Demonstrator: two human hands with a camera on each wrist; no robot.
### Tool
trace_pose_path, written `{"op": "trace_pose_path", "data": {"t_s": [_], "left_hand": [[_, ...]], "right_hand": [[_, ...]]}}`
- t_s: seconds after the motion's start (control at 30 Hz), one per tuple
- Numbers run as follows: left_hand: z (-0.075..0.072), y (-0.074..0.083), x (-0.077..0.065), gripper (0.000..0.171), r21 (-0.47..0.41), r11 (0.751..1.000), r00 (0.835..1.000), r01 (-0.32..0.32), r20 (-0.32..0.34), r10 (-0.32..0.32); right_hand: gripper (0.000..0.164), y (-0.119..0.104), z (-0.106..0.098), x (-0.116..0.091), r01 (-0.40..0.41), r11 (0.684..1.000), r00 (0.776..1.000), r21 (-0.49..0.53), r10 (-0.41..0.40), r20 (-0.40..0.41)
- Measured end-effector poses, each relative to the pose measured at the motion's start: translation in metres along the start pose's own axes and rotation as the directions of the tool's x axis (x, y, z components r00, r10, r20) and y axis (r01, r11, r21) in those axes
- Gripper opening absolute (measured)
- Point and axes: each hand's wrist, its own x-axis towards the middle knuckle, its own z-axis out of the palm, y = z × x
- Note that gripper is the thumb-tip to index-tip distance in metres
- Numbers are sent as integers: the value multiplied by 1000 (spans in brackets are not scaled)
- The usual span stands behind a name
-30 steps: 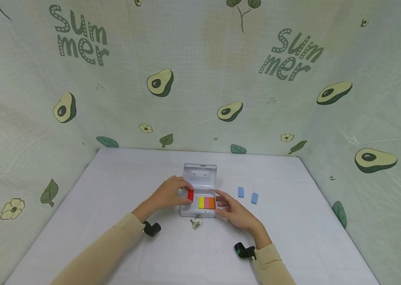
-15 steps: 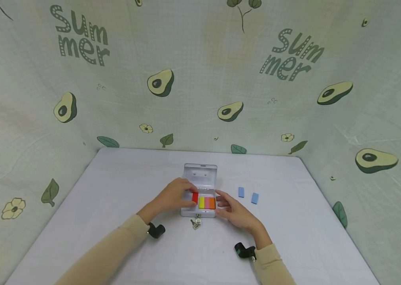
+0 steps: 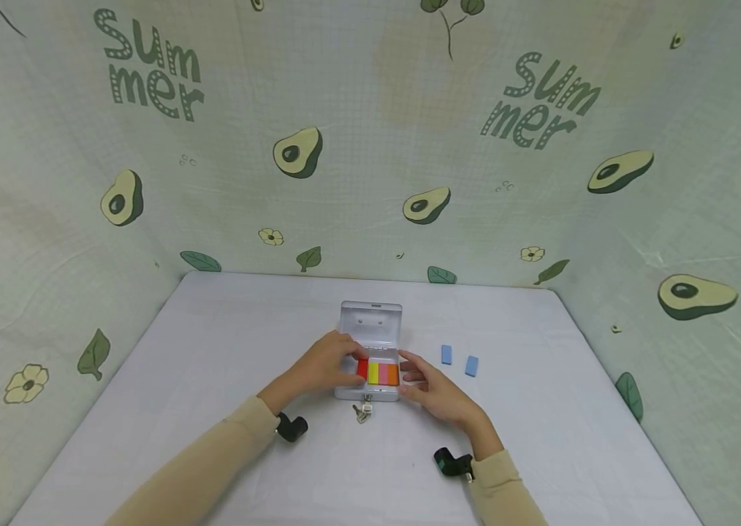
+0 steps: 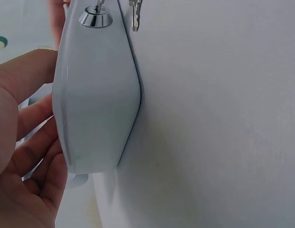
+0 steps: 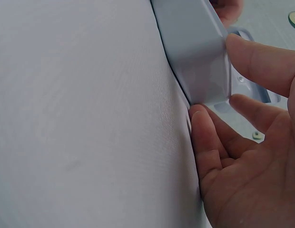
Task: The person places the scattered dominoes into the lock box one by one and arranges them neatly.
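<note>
A small light-grey metal cash box (image 3: 352, 394) stands in the middle of the table, its lid (image 3: 370, 325) raised. My left hand (image 3: 326, 365) reaches over the left side and pinches a red flat rectangular block (image 3: 362, 370) between thumb and fingers. Directly right of it, a yellow block (image 3: 373, 374), a pink block (image 3: 383, 375) and an orange block (image 3: 393, 375) lie side by side inside. Against the box's right side rests my right hand (image 3: 432, 389), thumb and index fingertips at the rim in the right wrist view. From the front lock (image 4: 95, 18) hangs a key bunch (image 3: 362, 413).
Two light-blue blocks, a nearer blue block (image 3: 471, 366) and a farther blue block (image 3: 446, 355), lie right of the box. The white-covered table (image 3: 245, 307) ends at a printed cloth wall (image 3: 357, 241) at the back.
My left hand has moved to the right inside the box with the red block, which now sits right beside the yellow one. The right hand has stayed against the box.
</note>
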Motion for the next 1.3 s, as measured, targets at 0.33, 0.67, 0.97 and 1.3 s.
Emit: {"op": "trace_pose_path", "data": {"t_s": [0.33, 0.67, 0.97, 1.3], "left_hand": [[7, -3, 1, 34, 55, 998, 1000, -8, -17, 9], [10, -1, 2, 34, 90, 996, 999, 2, -35, 1], [16, -1, 2, 35, 151, 988, 998, 15, -61, -6], [17, 3, 2, 35, 176, 984, 997, 27, -71, -15]], "right_hand": [[74, 1, 0, 1, 1, 1000, 1000, 14, -1, 1], [74, 1, 1, 1, -2, 1000, 1000, 6, 2, -6], [74, 0, 1, 0, -4, 1000, 1000, 6, 4, -8], [74, 2, 1, 1, -1, 1000, 1000, -1, 1, -4]]}}
